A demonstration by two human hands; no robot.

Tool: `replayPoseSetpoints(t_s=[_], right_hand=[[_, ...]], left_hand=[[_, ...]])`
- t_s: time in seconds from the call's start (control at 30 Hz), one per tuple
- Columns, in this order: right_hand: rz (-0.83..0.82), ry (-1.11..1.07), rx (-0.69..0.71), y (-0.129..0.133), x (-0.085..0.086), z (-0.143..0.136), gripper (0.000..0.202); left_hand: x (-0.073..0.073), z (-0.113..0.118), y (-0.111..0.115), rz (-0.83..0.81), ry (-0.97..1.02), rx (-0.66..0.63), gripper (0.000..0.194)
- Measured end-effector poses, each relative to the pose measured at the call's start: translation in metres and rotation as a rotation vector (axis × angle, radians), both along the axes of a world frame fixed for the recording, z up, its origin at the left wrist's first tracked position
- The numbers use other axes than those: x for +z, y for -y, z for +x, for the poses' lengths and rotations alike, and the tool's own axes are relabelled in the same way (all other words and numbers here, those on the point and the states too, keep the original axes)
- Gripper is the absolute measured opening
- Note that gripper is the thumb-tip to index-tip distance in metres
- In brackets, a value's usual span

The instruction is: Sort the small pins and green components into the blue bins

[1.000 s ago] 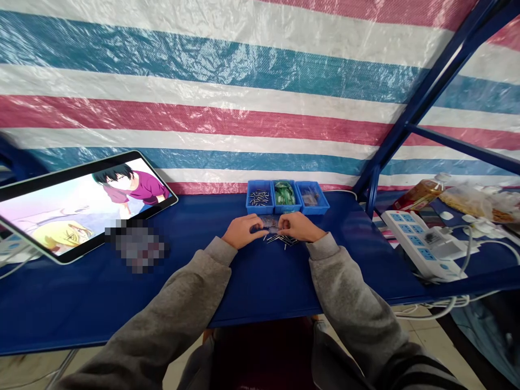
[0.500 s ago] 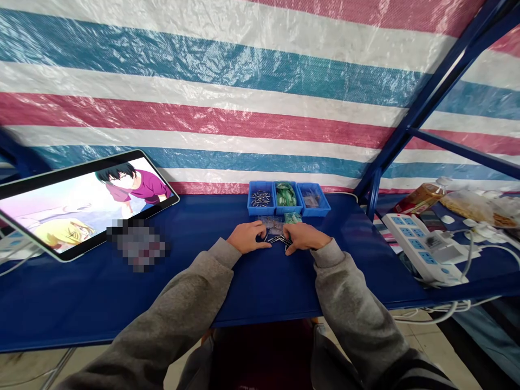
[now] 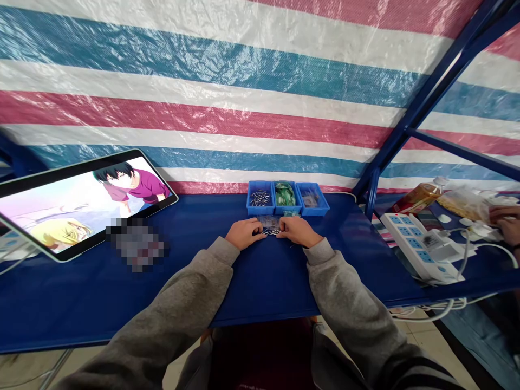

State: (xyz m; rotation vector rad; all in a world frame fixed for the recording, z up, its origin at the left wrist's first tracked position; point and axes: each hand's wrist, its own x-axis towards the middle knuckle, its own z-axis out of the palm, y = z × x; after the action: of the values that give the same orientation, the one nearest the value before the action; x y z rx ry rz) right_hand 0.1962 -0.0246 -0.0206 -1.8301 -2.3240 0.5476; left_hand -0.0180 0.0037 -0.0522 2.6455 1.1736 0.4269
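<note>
My left hand (image 3: 244, 234) and my right hand (image 3: 299, 231) face each other over the blue table, fingers curled inward. Between their fingertips lies a small row of slim metal screws (image 3: 271, 232), pinched from both ends. Just behind them is a clear plastic bag (image 3: 268, 221), partly hidden by my fingers. A green packet (image 3: 290, 214) shows behind my right hand. Three blue bins stand beyond: the left bin (image 3: 260, 210) has loose screws, the middle bin (image 3: 288, 209) green packets, the right bin (image 3: 316, 211) clear packets.
On the left, a tablet (image 3: 87, 208) leans with a cartoon on its screen, and a blurred patch (image 3: 140, 246) lies before it. To the right are a white power strip (image 3: 418, 246) with cables, a bottle (image 3: 418, 195) and another person's hand (image 3: 509, 227).
My right hand has moved slightly left and up, towards my left hand. The screws, spread loosely before, now lie in a closer row. Another person's hand has appeared at the far right.
</note>
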Motion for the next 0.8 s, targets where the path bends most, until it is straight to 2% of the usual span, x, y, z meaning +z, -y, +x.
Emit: replayPoseSetpoints(t_s=[0.43,0.8], right_hand=[[0.013,-0.005,-0.003,0.0028,0.0029,-0.0032,0.023],[0.039,-0.025,-0.019,0.0048,0.0051,-0.0041,0.023]], left_hand=[[0.0059,0.0037,0.006,-0.025,0.04,0.1,0.014],[0.0093,0.0034,0.0065,0.015,0.043,0.091,0.011]])
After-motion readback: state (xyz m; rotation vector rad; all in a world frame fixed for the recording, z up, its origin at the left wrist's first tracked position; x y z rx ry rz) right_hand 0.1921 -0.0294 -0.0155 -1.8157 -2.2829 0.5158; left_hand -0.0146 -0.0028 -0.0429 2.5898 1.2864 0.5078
